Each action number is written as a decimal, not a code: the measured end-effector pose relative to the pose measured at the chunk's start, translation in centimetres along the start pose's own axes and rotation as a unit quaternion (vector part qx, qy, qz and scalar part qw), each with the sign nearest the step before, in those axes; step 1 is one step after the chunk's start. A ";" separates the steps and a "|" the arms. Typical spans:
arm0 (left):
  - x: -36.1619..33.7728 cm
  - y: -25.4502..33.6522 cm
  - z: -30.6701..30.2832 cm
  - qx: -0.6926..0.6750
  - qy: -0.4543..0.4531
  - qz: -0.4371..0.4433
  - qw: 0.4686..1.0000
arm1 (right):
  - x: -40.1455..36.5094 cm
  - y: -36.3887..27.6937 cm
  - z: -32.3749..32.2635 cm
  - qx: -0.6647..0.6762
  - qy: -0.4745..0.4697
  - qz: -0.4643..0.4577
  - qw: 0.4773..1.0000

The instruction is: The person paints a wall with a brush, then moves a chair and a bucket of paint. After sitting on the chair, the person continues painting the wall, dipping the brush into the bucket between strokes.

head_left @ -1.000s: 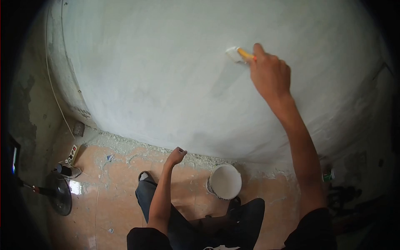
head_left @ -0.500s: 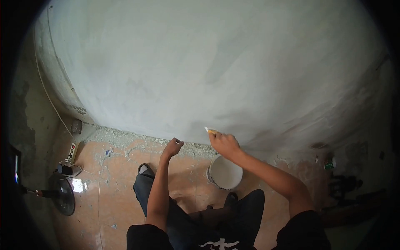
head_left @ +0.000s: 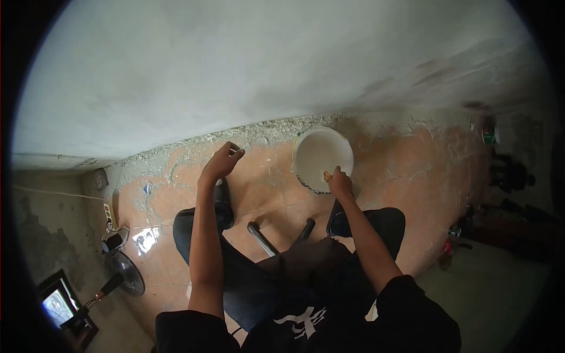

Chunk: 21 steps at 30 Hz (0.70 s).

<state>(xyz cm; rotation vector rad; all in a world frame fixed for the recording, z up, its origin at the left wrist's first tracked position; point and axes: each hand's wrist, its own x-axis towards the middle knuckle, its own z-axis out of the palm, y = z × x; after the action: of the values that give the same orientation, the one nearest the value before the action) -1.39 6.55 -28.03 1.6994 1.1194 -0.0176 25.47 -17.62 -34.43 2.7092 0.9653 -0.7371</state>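
A round white bucket (head_left: 312,154) with pale contents stands on the tiled floor near the foot of the wall. My right hand (head_left: 339,181) is closed on the yellowish handle (head_left: 327,176) of a tool, over the bucket's near right part. The tool's far end is hidden in or against the bucket. To the left of the bucket, my left hand (head_left: 223,160) hangs above the floor with its fingers curled and partly apart, and nothing shows in it.
The pale wall (head_left: 194,76) rises ahead, with crumbled debris (head_left: 268,132) along its foot. At the left are a power strip (head_left: 107,215), a fan (head_left: 130,273) and a lit screen (head_left: 59,306). A green-and-white container (head_left: 489,134) is at the far right.
The view has tilted down. My right hand has moved with the tool from in front of the wall down to the bucket. My left hand's fingers look more spread.
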 end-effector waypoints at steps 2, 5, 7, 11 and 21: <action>0.0 -0.7 0.6 0.021 0.006 -0.009 1.000 | 2.2 0.2 1.7 0.019 -0.022 0.012 0.999; -0.5 -0.7 1.8 0.046 -0.004 -0.050 0.998 | 4.7 0.9 4.8 0.038 -0.027 0.030 0.998; -1.2 -0.8 2.5 0.059 -0.020 -0.088 0.994 | 6.6 1.1 7.3 0.058 -0.041 0.036 0.997; -2.1 -1.3 4.7 0.023 -0.035 -0.068 0.997 | 9.1 0.7 10.9 0.059 -0.064 0.026 0.996; -4.3 -2.4 5.5 0.066 -0.033 -0.047 0.996 | 3.4 3.9 5.8 0.214 0.066 0.081 0.971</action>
<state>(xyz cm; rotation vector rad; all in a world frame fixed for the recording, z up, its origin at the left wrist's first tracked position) -2.77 -0.42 -30.16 1.7484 1.1688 -0.2101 27.91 -20.66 -41.14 3.1988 0.6561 -0.8226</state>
